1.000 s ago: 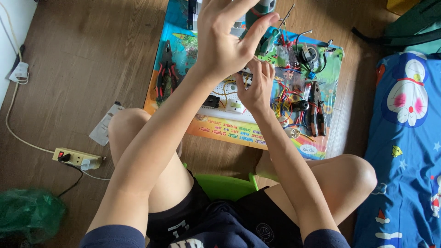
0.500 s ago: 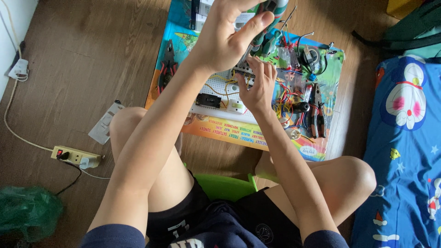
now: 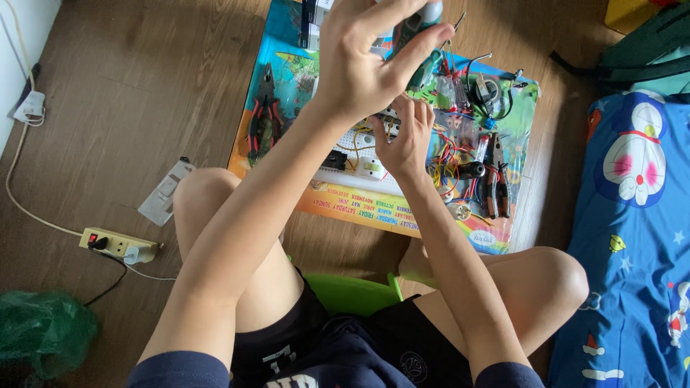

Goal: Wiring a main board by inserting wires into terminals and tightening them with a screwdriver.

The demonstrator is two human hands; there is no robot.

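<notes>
The left hand (image 3: 359, 68) is gripping a green-handled screwdriver (image 3: 417, 36) between its fingers, raised higher than before. Below them, the right hand (image 3: 404, 140) is pinching wires on the white breadboard (image 3: 352, 147).

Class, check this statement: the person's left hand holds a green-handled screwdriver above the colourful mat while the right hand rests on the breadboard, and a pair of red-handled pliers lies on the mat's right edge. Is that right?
Not quite. The left hand does hold the green-handled screwdriver and the right hand rests on the breadboard, but the head view shows the red-handled pliers on the left edge of the colourful mat.
</notes>
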